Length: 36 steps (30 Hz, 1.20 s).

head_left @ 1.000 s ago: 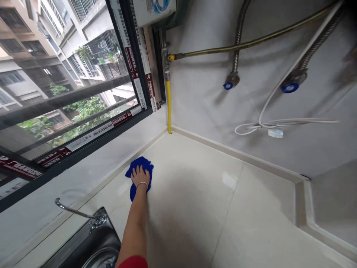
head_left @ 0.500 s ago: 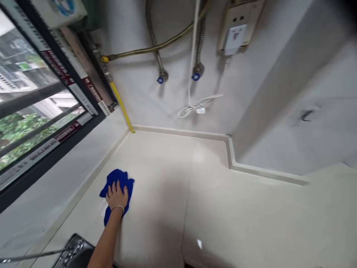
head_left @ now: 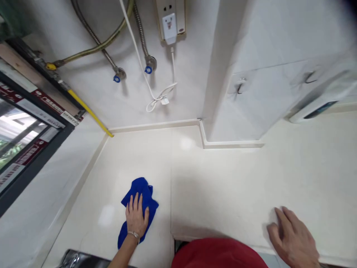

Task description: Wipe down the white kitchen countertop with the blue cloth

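My left hand lies flat with fingers spread on a blue cloth, pressing it onto the cream countertop. A thin bracelet circles that wrist. My right hand rests palm down on the countertop near its front edge at the lower right, fingers stretched out and holding nothing. A red sleeve or shirt shows at the bottom middle.
The wall behind carries metal hoses with blue valves, a white socket with a coiled white cable, and a yellow gas pipe. A window frame runs along the left. A pillar corner juts into the countertop.
The view swung right and down. My left hand drew the blue cloth back toward me and a little to the right. My right hand came into view on the countertop.
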Available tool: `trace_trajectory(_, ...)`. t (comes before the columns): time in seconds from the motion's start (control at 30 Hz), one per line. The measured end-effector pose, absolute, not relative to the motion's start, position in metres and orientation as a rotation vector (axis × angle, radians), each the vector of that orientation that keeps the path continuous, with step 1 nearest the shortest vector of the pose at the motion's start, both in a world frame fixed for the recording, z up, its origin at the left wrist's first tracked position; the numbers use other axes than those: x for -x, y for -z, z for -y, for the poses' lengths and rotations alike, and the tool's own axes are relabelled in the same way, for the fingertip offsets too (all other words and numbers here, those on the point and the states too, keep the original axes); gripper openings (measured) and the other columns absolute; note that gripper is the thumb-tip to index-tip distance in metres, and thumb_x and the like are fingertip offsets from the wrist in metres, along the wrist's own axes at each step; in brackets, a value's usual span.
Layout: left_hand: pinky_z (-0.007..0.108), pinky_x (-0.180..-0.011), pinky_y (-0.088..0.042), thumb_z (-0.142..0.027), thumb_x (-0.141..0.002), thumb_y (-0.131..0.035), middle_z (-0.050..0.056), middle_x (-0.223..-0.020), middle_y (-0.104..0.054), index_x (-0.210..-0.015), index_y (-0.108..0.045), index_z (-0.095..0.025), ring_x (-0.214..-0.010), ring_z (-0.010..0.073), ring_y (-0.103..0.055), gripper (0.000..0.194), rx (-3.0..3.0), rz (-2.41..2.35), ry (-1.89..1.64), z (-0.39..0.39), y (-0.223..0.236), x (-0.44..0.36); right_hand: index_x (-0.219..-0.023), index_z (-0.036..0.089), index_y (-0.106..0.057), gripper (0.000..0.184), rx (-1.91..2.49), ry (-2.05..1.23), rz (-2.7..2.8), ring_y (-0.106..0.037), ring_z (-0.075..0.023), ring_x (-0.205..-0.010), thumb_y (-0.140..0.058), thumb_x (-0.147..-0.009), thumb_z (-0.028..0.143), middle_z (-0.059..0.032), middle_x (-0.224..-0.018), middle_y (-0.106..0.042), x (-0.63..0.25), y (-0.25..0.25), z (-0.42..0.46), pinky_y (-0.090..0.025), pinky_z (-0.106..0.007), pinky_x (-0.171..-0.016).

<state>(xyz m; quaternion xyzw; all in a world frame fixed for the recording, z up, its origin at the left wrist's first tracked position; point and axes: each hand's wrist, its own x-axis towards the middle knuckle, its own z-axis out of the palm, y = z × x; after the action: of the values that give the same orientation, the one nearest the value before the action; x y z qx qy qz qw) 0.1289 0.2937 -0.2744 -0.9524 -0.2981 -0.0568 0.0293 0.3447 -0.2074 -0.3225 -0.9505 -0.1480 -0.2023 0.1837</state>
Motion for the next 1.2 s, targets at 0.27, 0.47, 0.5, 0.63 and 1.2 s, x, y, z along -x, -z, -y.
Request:
trace_trajectory(0.27,0.055,-0.121,-0.034,-0.036,-0.093,-0.043,0.006,-0.165,-0.031,-0.157,-0.024,-0.024,-0.155,0.0310,-0.018,0.068,3.126,0.297,0.165,-0.223,0.275,-0.180,-0.147,0.014,-0.043,0.059,2.689,0.598,0.476,-0.044,-0.0363,-0.139,-0.044,-0.092,0.035,-0.0176,-0.151,-0.046,-0.348,0.330,0.209,-0.038,-0.057,-0.116)
trace_trajectory(0.47,0.060,-0.122,-0.029,-0.038,-0.092,-0.044,0.006,-0.166,-0.028,-0.158,-0.018,-0.028,-0.154,0.0339,-0.019,0.071,3.297,-0.066,0.077,-0.171,0.273,-0.240,-0.150,0.016,-0.039,0.060,2.712,0.612,0.475,-0.043,-0.0342,-0.141,-0.044,-0.092,0.032,-0.0162,-0.152,-0.045,-0.349,0.335,0.209,-0.037,-0.057,-0.116)
trace_trajectory(0.5,0.060,-0.123,-0.027,-0.039,-0.092,-0.044,0.006,-0.167,-0.027,-0.158,-0.017,-0.028,-0.155,0.0342,-0.018,0.072,3.330,-0.126,0.070,-0.163,0.273,-0.250,-0.150,0.016,-0.038,0.061,2.711,0.616,0.473,-0.043,-0.0342,-0.141,-0.044,-0.092,0.032,-0.0159,-0.153,-0.044,-0.350,0.336,0.208,-0.037,-0.057,-0.116)
trace_trajectory(0.63,0.062,-0.125,-0.022,-0.042,-0.091,-0.047,0.005,-0.169,-0.021,-0.158,-0.014,-0.031,-0.156,0.0347,-0.013,0.075,3.430,-0.371,0.025,-0.126,0.277,-0.289,-0.153,0.019,-0.034,0.063,2.712,0.633,0.471,-0.042,-0.0340,-0.141,-0.044,-0.092,0.031,-0.0151,-0.155,-0.042,-0.351,0.340,0.208,-0.038,-0.058,-0.115)
trace_trajectory(1.2,0.055,-0.127,-0.021,-0.054,-0.093,-0.040,-0.001,-0.162,-0.039,-0.147,-0.042,-0.037,-0.153,0.0255,-0.023,0.057,3.532,-0.704,0.019,-0.062,0.281,-0.411,-0.156,0.025,-0.030,0.065,2.683,0.668,0.440,-0.046,-0.0329,-0.139,-0.044,-0.093,0.031,-0.0116,-0.154,-0.044,-0.354,0.339,0.204,-0.041,-0.057,-0.114)
